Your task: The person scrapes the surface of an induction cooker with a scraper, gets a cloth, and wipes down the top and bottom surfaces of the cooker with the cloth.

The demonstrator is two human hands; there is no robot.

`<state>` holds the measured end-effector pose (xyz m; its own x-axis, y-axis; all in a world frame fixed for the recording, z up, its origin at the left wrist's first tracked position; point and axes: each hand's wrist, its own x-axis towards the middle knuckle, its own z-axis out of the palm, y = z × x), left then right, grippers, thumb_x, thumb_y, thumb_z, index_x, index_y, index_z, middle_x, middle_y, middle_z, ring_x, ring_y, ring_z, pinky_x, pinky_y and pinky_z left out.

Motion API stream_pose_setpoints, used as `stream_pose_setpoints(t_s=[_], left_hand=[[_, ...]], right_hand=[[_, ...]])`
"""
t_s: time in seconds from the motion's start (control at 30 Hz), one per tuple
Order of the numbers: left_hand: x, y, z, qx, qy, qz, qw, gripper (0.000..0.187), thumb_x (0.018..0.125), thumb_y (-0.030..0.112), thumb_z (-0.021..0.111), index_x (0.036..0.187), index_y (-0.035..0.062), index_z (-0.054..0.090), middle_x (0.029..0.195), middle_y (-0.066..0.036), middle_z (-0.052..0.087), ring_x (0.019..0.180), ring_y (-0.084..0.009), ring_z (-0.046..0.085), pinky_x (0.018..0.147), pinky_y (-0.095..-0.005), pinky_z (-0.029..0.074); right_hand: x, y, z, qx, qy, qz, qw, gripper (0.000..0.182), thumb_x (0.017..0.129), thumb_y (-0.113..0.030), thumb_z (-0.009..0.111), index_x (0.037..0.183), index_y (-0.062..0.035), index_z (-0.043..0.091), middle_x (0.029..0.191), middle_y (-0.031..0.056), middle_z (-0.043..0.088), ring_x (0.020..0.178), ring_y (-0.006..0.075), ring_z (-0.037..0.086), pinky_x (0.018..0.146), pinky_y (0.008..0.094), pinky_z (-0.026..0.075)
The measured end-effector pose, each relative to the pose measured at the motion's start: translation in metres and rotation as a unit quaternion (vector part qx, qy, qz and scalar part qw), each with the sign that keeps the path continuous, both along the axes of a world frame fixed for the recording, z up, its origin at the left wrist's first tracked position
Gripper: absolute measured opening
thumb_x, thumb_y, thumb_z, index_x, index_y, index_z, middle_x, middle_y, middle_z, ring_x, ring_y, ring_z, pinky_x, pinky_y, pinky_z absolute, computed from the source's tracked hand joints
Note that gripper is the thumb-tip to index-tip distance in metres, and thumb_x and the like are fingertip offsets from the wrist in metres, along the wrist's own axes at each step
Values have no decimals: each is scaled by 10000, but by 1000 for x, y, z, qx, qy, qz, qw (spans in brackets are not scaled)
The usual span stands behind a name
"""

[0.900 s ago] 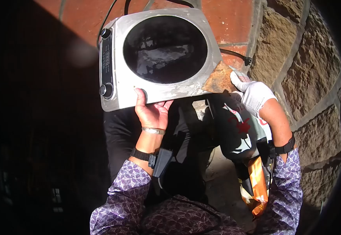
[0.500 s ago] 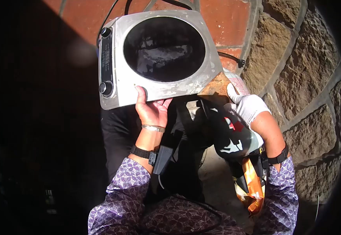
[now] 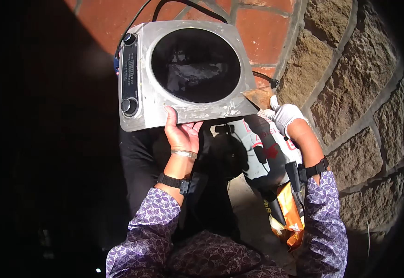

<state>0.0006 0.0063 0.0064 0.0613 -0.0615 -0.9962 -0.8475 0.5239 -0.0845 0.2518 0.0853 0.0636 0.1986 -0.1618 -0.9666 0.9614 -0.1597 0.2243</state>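
A silver induction cooker [image 3: 211,109] with a round black glass top [image 3: 196,65] is tilted above the person's dark-trousered lap. My left hand [image 3: 181,134] grips its near edge, thumb on the metal top and fingers underneath. In a white glove, my right hand [image 3: 285,116] is closed round a scraper whose rusty, wedge-shaped blade [image 3: 260,97] meets the cooker's lower right corner. The scraper's handle is hidden in the glove. Pale worn patches mark the metal near the blade. Two knobs and a black control panel [image 3: 130,74] run along the cooker's left side.
Beneath my right forearm lies a white bag with red print [image 3: 278,148], partly in shadow, beside an orange and black packet [image 3: 289,213]. A black cable [image 3: 188,3] curves behind the cooker. Red tiles [image 3: 262,34] and a rough stone surface [image 3: 345,88] border the work.
My right hand has shifted left, and the scraper blade has turned, its point now farther up the cooker's corner. My left hand keeps its grip. More of the white bag shows.
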Motion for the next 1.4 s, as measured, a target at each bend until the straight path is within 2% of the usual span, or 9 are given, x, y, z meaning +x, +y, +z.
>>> stream_pose_setpoints(t_s=[0.13,0.27,0.33,0.4,0.87,0.97,1.07,1.2,1.4], left_hand=[[-3,-1,1,-1,2,-14,1000,697,867,558,552,1326,56,396,1326,-142,466,1206,-322,473,995,-506,404],[-2,-2,1,7,4,-6,1000,697,866,554,558,1332,62,393,1337,-139,460,1211,-315,471,980,-506,412],[-4,-4,-1,14,16,-6,1000,698,867,554,557,1333,62,392,1336,-138,461,1213,-313,470,981,-507,411],[-5,-3,-2,10,21,-6,1000,698,867,553,556,1334,62,391,1335,-138,461,1214,-311,469,981,-508,410],[-3,-5,-1,-10,36,-8,999,714,859,552,570,1317,33,397,1319,-150,471,1189,-328,493,974,-528,419],[-5,-6,-2,-3,35,-9,999,708,858,549,571,1314,34,400,1323,-149,471,1192,-325,494,976,-536,417],[-4,-4,0,-8,37,-14,999,704,859,545,573,1313,35,402,1323,-144,475,1190,-323,499,976,-543,416],[-4,-3,0,-3,33,-9,999,699,854,542,580,1310,41,407,1314,-134,490,1181,-317,509,972,-548,418],[-5,-4,3,-11,42,-27,999,692,856,543,576,1315,54,407,1332,-128,474,1212,-323,482,972,-546,416]], right_hand=[[-1,-13,16,11,26,6,1000,583,893,-423,471,1328,-42,399,1409,219,363,1149,385,500,966,403,411],[8,6,-23,-83,-80,-70,991,558,903,-439,462,1284,-33,428,1311,232,470,1119,378,520,933,417,419],[18,-5,-30,-61,-34,6,998,535,914,-430,450,1274,-35,441,1201,211,564,1041,385,567,878,431,447],[18,-15,-14,9,58,72,996,572,932,-489,403,1292,-45,420,863,269,623,838,429,606,711,461,474],[25,-18,-37,-4,72,96,993,660,939,-509,379,1372,-14,329,876,227,642,830,415,609,709,453,476],[20,-10,-32,-45,22,55,997,604,925,-431,431,1372,-31,359,1192,220,570,1040,382,575,889,418,459],[33,-20,-26,-1,83,71,994,678,933,-515,385,1383,-13,321,895,250,630,829,430,606,735,453,470],[40,-25,-63,9,10,22,1000,646,931,-493,400,1394,-49,321,884,244,636,844,426,603,739,447,472],[31,-17,-28,-29,73,45,996,637,937,-482,401,1411,-69,299,911,252,629,841,430,594,738,451,471]])
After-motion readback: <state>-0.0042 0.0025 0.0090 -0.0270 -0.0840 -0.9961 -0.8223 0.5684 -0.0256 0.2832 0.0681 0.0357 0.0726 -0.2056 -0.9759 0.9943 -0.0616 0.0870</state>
